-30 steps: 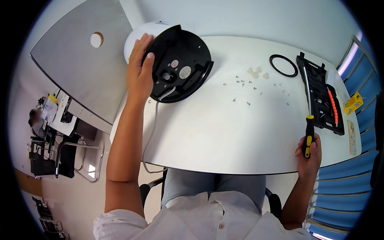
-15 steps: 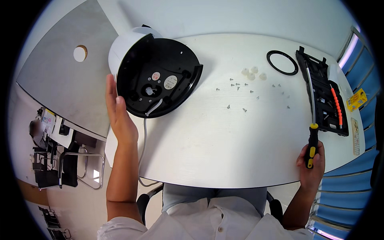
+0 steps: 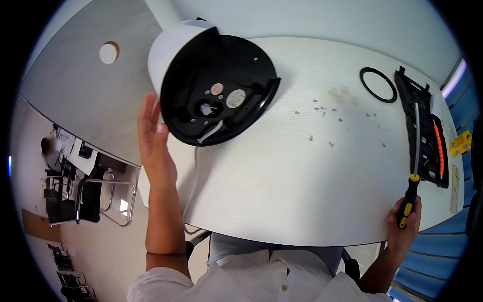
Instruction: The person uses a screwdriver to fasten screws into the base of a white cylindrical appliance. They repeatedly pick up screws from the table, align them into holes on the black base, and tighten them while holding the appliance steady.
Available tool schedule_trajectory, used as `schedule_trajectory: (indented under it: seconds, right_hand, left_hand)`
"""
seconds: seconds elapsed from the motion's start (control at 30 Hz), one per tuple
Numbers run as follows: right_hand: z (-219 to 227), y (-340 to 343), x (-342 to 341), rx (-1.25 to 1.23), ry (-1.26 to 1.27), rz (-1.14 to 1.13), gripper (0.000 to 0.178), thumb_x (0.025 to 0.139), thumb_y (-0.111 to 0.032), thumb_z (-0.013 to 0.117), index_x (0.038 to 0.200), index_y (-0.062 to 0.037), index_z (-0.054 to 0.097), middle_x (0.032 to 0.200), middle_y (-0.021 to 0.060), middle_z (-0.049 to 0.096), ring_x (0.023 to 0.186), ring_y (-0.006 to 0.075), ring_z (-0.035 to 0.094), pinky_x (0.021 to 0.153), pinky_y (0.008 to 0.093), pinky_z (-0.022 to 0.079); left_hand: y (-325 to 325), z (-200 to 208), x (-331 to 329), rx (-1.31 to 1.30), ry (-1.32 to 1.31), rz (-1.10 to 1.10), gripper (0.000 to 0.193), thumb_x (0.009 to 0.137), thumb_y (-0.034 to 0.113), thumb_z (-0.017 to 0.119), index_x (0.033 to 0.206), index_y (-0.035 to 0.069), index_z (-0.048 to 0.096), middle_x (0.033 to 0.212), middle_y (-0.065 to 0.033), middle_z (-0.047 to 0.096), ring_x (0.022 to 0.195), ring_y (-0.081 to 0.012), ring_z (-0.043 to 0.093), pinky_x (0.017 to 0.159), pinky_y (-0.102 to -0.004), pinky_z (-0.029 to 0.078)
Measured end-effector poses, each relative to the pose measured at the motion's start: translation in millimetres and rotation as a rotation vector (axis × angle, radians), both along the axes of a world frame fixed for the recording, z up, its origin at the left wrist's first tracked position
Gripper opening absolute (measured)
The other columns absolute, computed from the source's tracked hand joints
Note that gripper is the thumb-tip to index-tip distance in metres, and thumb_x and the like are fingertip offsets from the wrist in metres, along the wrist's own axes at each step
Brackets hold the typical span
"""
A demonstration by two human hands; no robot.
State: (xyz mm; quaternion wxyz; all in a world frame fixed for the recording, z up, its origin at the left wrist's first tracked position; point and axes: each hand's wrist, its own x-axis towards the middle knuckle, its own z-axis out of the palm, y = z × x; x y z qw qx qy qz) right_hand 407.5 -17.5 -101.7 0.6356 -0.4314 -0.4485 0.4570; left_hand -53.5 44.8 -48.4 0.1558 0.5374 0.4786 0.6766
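One spread left hand point(image 3: 155, 147) just left of the black-based appliance point(image 3: 201, 78); screwdriver point(image 3: 413, 187) in the curled right hand point(image 3: 405, 236).

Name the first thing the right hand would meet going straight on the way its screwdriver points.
Most likely the black tool case: the screwdriver in the right hand points across it, though the hand's height is unclear.

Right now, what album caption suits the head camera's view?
Left hand open beside a round black base, right hand holding a screwdriver, small screws between.
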Motion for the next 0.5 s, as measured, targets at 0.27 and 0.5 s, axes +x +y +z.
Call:
schedule_trajectory:
  seconds: [0.27,0.5]
  right_hand:
    - [-5.1,-1.2,0.4,0.031,-0.027,-0.013,0.064,0.084,-0.048,0.060,0.119,0.0000,0.037,0.081,0.0105,0.054,0.058,0.0093,0.053,0.052,0.0186,0.045]
    - [-5.8,-3.5,2.5,0.039,-0.003,0.008,0.063,0.085,-0.047,0.060,0.120,0.0000,0.037,0.082,0.0106,0.054,0.059,0.0100,0.052,0.052,0.0203,0.044]
  left_hand:
    - [-1.8,-0.5,0.8,-0.033,0.088,0.021,0.068,0.078,0.017,0.061,0.139,0.004,0.033,0.145,-0.0124,0.030,0.135,-0.0254,0.027,0.107,-0.0425,0.027]
    - [2.1,-9.9,-2.3,-0.053,0.149,0.031,0.073,0.075,0.013,0.063,0.141,0.009,0.031,0.146,-0.0112,0.026,0.137,-0.0263,0.025,0.106,-0.0471,0.028]
